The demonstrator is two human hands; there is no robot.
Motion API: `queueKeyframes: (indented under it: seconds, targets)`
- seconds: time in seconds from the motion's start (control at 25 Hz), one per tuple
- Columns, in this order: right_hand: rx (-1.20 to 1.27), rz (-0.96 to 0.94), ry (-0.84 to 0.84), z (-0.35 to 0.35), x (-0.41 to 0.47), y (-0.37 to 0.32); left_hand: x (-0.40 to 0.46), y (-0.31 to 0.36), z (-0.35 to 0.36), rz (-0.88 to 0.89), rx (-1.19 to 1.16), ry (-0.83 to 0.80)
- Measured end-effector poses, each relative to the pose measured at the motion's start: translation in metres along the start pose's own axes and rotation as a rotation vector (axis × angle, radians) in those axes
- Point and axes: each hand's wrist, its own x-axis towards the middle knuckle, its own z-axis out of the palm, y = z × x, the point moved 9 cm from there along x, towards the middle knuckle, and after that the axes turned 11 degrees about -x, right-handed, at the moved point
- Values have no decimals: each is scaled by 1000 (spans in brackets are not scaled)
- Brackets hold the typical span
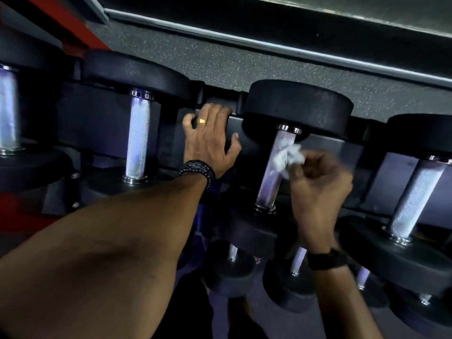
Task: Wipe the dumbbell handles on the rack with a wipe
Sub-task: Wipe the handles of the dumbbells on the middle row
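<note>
Head view, looking down on a black rack (247,123) of dumbbells. Its far rail is gripped by the left hand (210,140), fingers hooked over the edge between two dumbbells; a gold ring (202,121) and a dark beaded bracelet (197,168) show. Blurred, the right hand (318,182) pinches a crumpled white wipe (288,157) in curled fingers, pressed against the upper part of a knurled steel handle (272,172). Neighbouring handles stand left (137,137) and right (413,196). Smaller dumbbells (232,267) sit on a lower tier.

rack (325,149): black, tiered | load: black dumbbells (297,104), knurled handles (138,138)
</note>
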Motion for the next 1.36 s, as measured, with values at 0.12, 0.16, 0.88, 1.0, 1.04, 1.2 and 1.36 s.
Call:
queueKeyframes:
  seconds: [0.12, 0.16, 0.88, 1.0, 1.04, 1.2, 1.36]
  targets:
    - [-281, 3, -260, 13, -32, 34, 0, -1, 0, -3, 13, -3]
    - [-239, 26, -294, 18, -27, 37, 0, -1, 0, -2, 14, 2]
    - [763, 542, -125, 43, 22, 3, 0, -1, 0, 1, 18, 4]
    - [816, 607, -303, 56, 21, -3, 0, -1, -1, 4, 12, 17]
    - [793, 584, -271, 51, 22, -1, 0, -1, -1, 5, 9, 19]
    - [737, 456, -168, 32, 7, -7, 0, -2, 0, -10, -8, 0]
    - [832, 506, -585, 60, 8, -22, -1, 0, 1, 0, -3, -2]
